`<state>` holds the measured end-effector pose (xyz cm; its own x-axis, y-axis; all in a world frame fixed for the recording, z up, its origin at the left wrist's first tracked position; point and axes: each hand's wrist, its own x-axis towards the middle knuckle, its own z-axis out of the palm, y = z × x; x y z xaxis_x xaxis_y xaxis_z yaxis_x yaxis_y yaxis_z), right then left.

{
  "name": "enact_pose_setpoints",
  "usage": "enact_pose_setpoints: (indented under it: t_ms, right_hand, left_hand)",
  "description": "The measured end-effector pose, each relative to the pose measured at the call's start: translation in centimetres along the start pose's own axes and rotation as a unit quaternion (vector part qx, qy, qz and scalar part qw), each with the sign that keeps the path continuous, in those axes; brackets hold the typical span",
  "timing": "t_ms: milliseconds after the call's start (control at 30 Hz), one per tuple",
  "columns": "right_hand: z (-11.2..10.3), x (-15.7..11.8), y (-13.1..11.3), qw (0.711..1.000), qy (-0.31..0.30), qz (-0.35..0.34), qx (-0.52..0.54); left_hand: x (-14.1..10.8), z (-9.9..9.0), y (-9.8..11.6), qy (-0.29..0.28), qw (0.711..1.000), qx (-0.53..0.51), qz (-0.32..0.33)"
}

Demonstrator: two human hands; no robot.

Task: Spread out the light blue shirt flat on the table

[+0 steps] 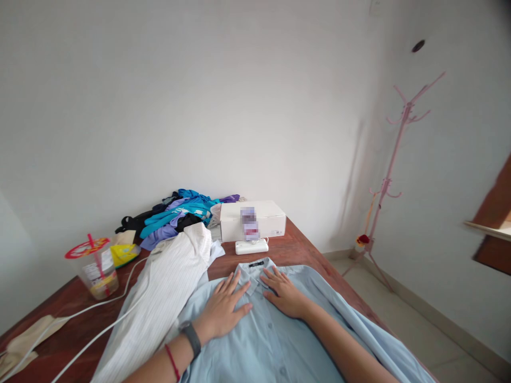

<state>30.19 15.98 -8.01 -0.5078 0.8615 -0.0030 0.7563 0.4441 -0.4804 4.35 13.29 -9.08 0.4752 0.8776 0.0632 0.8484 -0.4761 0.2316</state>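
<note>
Both hands, left hand and right hand, flat on blue shirt.

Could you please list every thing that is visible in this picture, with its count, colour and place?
shirt: 1, light blue, spread flat on the table, nearest
striped garment: 1, white, left of the shirt
clothes pile: 1, blue, purple and black, far left by the wall
box: 1, white, far end of the table
charger: 1, white, in front of the box
cable: white, across the table's left side
cup: 1, clear with red lid and straw, left
table: 1, reddish brown
coat stand: 1, pink, right corner
left hand: flat on the shirt, below the collar
right hand: flat on the shirt, beside the left hand
</note>
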Motion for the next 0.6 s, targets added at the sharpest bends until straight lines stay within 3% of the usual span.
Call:
enact_pose_setpoints:
  t_ms: [233, 467, 600]
  right_hand:
    - [0.1, 0.1, 0.3, 1.0, 0.019, -0.007, 0.008]
    - [0.2, 0.1, 0.5, 0.999, 0.032, -0.016, 0.007]
    - [0.4, 0.5, 0.9, 0.999, 0.028, -0.015, 0.005]
  left_hand:
    - [0.0, -0.8, 0.9, 0.017, 1.0, 0.003, -0.018]
    - [2.1, -2.7, 3.9, -0.077, 0.991, 0.009, -0.111]
    - [3.6, -1.6, 5.4, -0.055, 0.994, 0.066, -0.067]
